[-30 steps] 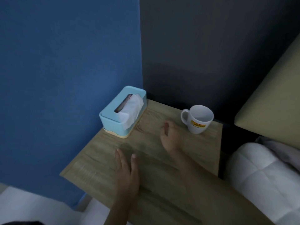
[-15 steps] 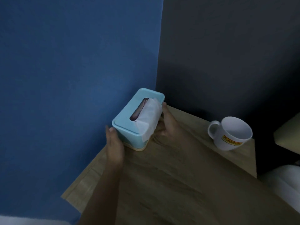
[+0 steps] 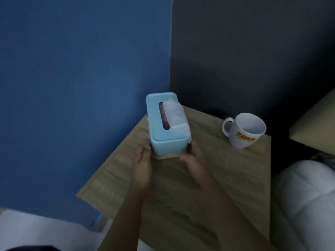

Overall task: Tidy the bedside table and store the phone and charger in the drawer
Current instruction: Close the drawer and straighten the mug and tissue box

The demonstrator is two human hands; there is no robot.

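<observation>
A light blue tissue box [image 3: 157,127] with a white tissue sticking out of its slot stands at the back left corner of the wooden bedside table [image 3: 208,178], against the blue wall. My left hand [image 3: 143,163] grips the box's near left corner. My right hand [image 3: 194,158] grips its near right corner. The box now lies with its long side running along the wall. No phone, charger or drawer shows in this view.
A white mug [image 3: 243,130] with a yellow label stands at the table's back right corner. A dark wall [image 3: 244,51] is behind it. White bedding [image 3: 304,200] and a beige headboard [image 3: 315,129] lie to the right.
Both hands moved from the bare tabletop onto the tissue box, took hold of it and turned it from slanted to lying along the blue wall. The camera shifted left.
</observation>
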